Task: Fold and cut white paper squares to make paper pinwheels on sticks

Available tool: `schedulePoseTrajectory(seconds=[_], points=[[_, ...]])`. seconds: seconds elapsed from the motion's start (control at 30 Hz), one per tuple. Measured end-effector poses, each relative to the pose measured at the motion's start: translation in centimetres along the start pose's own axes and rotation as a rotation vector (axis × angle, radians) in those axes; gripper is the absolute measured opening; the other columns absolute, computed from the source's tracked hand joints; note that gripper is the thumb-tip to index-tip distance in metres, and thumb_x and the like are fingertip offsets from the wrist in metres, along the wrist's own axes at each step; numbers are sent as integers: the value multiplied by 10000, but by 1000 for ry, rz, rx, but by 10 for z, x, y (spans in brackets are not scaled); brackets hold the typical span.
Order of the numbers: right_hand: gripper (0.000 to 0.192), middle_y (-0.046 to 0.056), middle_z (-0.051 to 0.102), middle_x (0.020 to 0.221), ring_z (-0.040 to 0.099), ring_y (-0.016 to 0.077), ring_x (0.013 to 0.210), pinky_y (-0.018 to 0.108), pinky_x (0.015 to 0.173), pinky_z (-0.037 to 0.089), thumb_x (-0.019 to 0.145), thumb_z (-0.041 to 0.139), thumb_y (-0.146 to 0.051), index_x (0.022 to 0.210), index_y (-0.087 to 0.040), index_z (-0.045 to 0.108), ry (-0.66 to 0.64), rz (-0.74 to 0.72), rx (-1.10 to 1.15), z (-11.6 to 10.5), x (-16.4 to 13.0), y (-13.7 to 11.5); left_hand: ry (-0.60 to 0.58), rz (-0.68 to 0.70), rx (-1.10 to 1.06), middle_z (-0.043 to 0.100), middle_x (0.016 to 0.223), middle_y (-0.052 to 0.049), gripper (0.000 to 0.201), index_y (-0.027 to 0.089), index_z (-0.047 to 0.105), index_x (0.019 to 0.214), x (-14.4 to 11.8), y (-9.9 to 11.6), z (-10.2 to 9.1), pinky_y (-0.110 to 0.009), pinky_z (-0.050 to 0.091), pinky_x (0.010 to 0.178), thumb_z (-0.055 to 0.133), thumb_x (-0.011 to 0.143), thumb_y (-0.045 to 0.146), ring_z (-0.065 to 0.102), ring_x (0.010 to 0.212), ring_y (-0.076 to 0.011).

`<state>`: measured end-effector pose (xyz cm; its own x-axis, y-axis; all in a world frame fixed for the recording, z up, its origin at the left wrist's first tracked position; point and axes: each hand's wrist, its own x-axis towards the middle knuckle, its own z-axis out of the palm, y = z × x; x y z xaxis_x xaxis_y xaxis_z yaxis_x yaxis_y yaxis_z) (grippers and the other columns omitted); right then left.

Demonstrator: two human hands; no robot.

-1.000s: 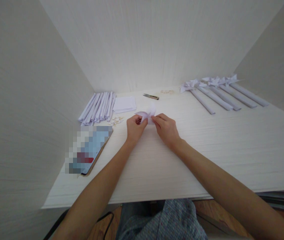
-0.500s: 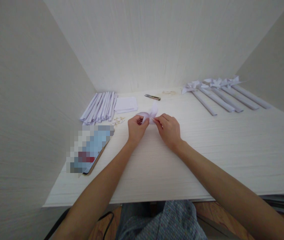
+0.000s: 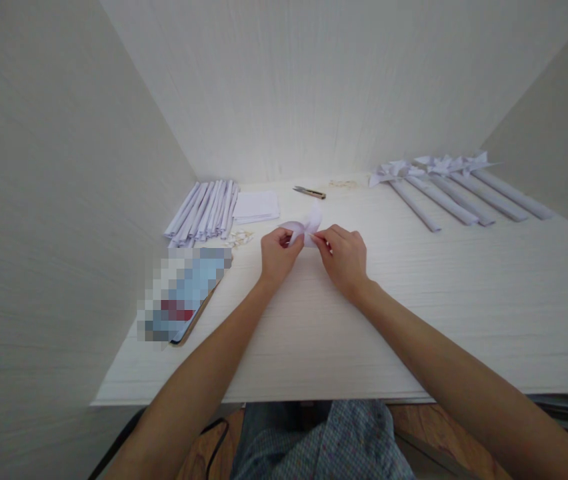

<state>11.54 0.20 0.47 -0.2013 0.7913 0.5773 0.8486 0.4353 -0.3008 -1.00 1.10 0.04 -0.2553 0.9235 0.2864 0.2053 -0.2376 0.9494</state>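
Note:
My left hand (image 3: 277, 255) and my right hand (image 3: 345, 259) meet at the middle of the white table (image 3: 414, 320). Both pinch a small folded white paper piece (image 3: 307, 227) with curled flaps that stick up between the fingertips. The fingers hide the lower part of the paper. Both forearms reach in from the near edge.
A row of rolled white paper sticks (image 3: 205, 211) lies at the back left beside a stack of white paper squares (image 3: 257, 206). Small scraps (image 3: 240, 237) lie near them. A small cutter (image 3: 309, 193) lies at the back. Several finished paper pinwheels on sticks (image 3: 444, 190) lie at the right. A blurred phone (image 3: 181, 293) lies at the left.
Both hands stay on the paper piece and work its flaps slightly. The view has shifted a little, so everything sits slightly further right.

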Motion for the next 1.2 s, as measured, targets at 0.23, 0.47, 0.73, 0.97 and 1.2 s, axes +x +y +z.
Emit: schedulePoseTrajectory(seconds=[0.23,0.47,0.73,0.97,1.2], points=[[308,50,646,735,551,166,673,288,591,262,893,384,-298,722,-174,608,1,28,10,2,0,1,-15,1,15,599,563,23,47,153,581,576,-2,3,0,-219,438,542,592,600,193,544,538,-101],[279,54,640,732,543,166,642,280,572,293,877,405,-266,707,-173,606,-37,63,68,4,1,4,-49,5,18,590,550,40,47,167,562,555,-2,6,0,-202,432,538,575,589,137,540,541,-93],[242,57,639,736,539,162,640,275,578,315,861,434,-247,713,-162,606,-46,75,112,6,2,7,-70,16,21,572,561,38,60,163,553,559,-1,3,0,-205,420,540,568,616,173,522,544,-90],[296,57,637,734,533,154,636,270,575,301,883,388,-272,720,-166,611,-41,51,123,6,2,7,-53,23,70,571,548,43,68,158,561,570,-1,3,0,-207,413,528,577,622,199,513,525,-87],[312,57,651,769,541,162,674,296,602,243,898,371,-279,749,-161,618,-54,-8,-17,1,1,3,-32,16,90,607,562,28,41,157,583,586,-1,5,0,-214,432,535,576,619,179,546,536,-98]])
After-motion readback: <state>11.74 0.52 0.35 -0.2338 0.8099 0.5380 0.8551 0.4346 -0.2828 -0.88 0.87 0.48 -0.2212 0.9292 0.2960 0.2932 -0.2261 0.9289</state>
